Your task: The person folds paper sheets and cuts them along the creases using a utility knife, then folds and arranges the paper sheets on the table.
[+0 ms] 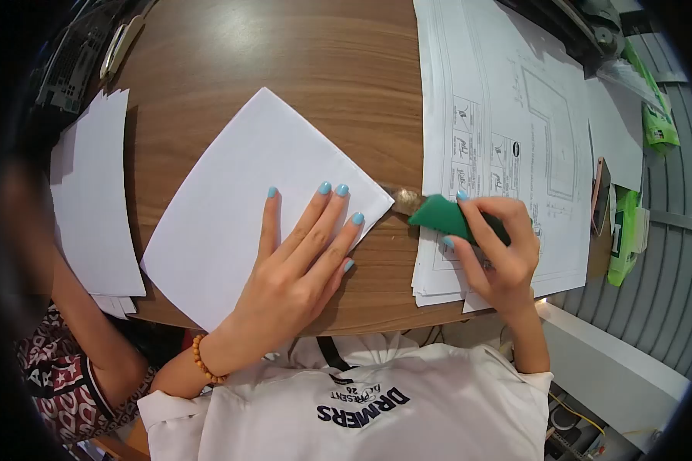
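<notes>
White paper [231,161] lies turned at an angle on the brown wooden table [338,61]. My left hand [300,257] rests flat on its right part with the fingers spread. A green tool [446,215] is pinched between the thumb and fingers of my right hand [500,250]. The tool's brownish, shiny end reaches toward the right corner of the paper; whether it touches is too small to tell. Part of the green tool is hidden behind my fingers.
Printed drawing sheets [507,100] are stacked at right, partly under my right hand. More white paper [96,192] lies at left, near another person's arm [92,315]. Green packs [627,238] and a phone [600,196] are at the far right.
</notes>
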### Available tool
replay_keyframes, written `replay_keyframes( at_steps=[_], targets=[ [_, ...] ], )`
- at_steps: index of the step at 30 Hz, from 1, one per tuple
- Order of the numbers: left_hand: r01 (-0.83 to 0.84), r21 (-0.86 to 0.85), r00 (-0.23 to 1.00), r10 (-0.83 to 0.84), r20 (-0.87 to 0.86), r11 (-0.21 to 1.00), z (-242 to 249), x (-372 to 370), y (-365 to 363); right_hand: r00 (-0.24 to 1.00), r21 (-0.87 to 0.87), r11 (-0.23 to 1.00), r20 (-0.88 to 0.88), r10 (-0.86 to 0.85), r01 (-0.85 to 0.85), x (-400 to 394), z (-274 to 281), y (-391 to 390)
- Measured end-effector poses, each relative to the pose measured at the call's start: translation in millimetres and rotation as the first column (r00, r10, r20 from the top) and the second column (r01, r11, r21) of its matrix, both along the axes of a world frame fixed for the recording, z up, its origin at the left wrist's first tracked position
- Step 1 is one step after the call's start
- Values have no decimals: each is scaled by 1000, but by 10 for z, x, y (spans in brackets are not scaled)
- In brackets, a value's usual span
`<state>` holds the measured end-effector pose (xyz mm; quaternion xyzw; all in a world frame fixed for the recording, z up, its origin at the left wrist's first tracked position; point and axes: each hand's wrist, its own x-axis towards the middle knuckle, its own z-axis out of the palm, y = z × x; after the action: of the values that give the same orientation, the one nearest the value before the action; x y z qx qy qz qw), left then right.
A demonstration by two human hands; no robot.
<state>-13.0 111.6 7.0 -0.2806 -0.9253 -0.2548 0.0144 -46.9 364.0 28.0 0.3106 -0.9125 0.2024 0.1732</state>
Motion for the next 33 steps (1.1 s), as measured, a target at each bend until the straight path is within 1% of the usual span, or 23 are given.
replay_keyframes(
  at_steps=[2,4,7,13,15,19,24,26,27,29,30,31,32,33],
  targets=[
    [-3,-15,1000,3,6,1000,14,-7,3,1000,-3,1000,-2,11,-11,-77,-19,-32],
    [6,-36,1000,-5,4,999,19,1,-1,998,1,998,-1,61,-61,-185,-28,-81],
    [-5,1,1000,5,-24,1000,-21,-11,-16,996,-13,996,-5,92,-92,-250,-49,-63],
    [-3,-6,1000,2,-30,1000,-29,7,-11,995,10,995,-13,101,-100,-477,-51,-234],
    [-6,-6,999,6,-44,1000,-40,7,-15,985,-36,986,-58,160,-162,-605,-84,-308],
    [-20,-2,997,20,-72,1000,-76,5,-9,975,-28,980,-114,191,-195,-880,-119,-442],
    [-21,23,995,23,-93,1000,-70,9,-8,967,-41,973,-124,222,-228,-1144,-142,-667],
    [-30,40,993,34,-113,999,-108,8,-5,985,-77,984,-77,153,-159,-1258,-166,-747],
    [-28,60,992,35,-125,998,-128,15,-2,983,-78,982,-82,163,-170,-1335,-181,-774],
    [-38,58,989,46,-142,998,-141,22,-6,981,-17,999,-190,39,-43,-1484,-173,-798],
    [-34,91,989,46,-139,995,-144,24,-8,929,88,994,-357,97,-70,-1503,-74,-822],
    [-28,122,990,45,-137,992,-141,19,-13,924,80,994,-368,103,-78,-1461,-6,-856],
    [-19,154,991,39,-128,988,-131,12,-18,952,8,999,-303,45,-45,-1346,51,-876],
    [-24,146,989,45,-139,989,-102,8,-22,973,-61,998,-231,-9,-6,-1210,109,-884]
  ],
)
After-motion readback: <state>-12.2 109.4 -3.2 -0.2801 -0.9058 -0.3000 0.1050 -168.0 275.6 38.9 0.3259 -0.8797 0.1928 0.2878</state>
